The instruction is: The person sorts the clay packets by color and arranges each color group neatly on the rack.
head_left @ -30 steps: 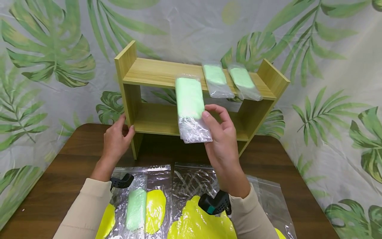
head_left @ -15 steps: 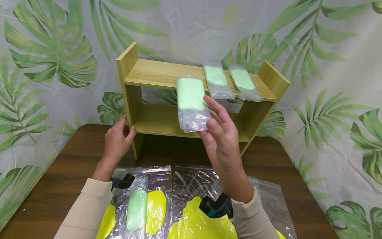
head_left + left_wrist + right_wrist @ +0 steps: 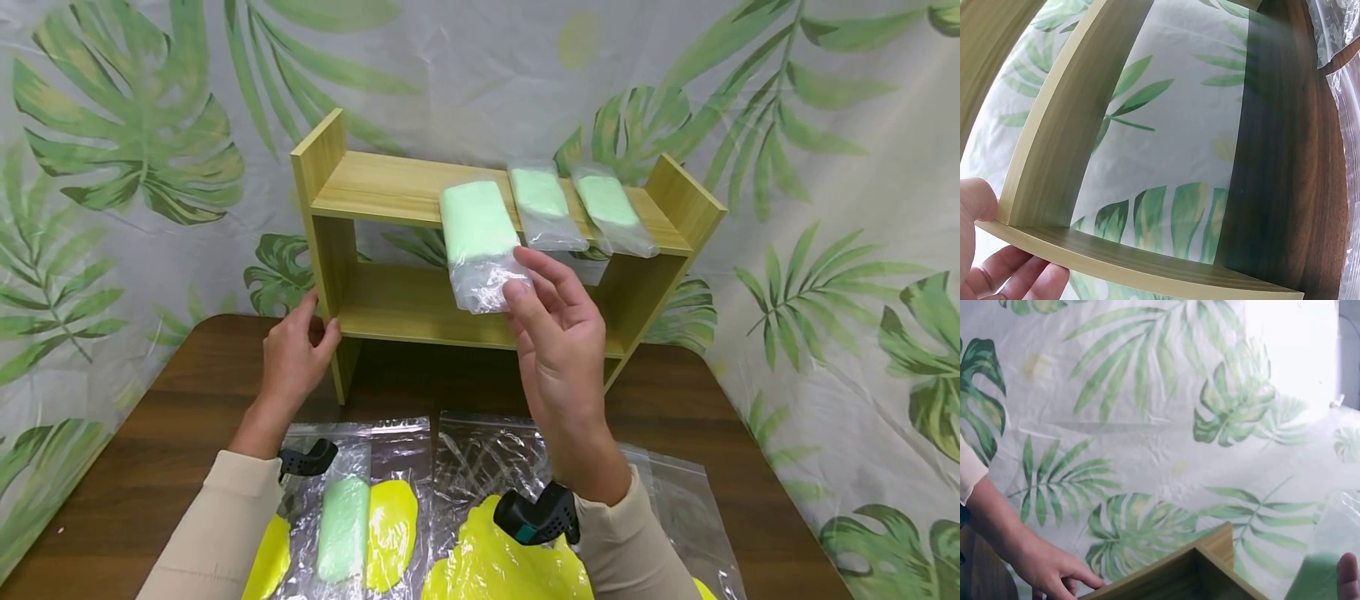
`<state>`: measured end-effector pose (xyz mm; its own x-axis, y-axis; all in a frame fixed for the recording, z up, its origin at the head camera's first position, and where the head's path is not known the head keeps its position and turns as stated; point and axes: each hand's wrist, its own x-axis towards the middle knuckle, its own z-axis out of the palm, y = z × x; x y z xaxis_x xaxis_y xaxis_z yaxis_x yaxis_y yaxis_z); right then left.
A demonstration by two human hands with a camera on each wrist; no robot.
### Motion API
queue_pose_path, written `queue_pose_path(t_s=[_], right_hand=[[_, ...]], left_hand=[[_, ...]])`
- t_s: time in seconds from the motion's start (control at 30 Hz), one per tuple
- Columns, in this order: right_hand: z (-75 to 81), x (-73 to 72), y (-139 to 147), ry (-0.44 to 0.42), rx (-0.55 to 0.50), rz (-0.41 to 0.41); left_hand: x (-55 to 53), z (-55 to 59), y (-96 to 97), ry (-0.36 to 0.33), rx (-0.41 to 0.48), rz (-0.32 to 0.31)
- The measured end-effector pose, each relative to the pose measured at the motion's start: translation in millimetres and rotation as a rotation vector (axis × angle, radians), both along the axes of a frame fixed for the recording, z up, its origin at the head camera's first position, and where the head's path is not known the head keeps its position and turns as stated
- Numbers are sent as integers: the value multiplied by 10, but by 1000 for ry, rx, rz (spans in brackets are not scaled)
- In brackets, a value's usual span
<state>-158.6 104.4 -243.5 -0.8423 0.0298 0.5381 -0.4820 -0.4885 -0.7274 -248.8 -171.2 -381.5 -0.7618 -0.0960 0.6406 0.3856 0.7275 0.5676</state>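
My right hand [image 3: 558,342] pinches the lower right corner of a clear plastic bag of pale green clay-like stuff [image 3: 480,221] between thumb and index finger. The bag's upper part overlaps the top board of a small wooden shelf [image 3: 390,187] in the head view. My left hand [image 3: 294,350] grips the shelf's left side panel, which the left wrist view shows between the thumb [image 3: 977,199] and the fingers [image 3: 1019,275]. Two similar bags, a middle one [image 3: 540,196] and a right one [image 3: 609,202], lie on the top board, their loose ends hanging past its front edge.
On the dark wooden table [image 3: 150,450] in front lie several clear zip bags, holding a green piece [image 3: 343,529] and yellow pieces such as a large yellow mass [image 3: 510,558]. Below the top board is a middle board [image 3: 397,312]. A leaf-patterned cloth [image 3: 480,75] hangs behind.
The bag in my right hand has moved up and back toward the top board. My right fingers spread apart midway and now pinch its lower corner. The left hand stays put.
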Motion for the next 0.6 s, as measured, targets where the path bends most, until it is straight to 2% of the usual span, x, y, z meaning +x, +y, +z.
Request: queue_pose_path(t_s=[0.3,0.6], right_hand=[[-62,-112,-71,78,-63,48],[-117,-250,-155,84,-82,-17]], left_hand=[[-3,-13,-8,-2,2,1],[1,-4,-6,-3,9,-7]])
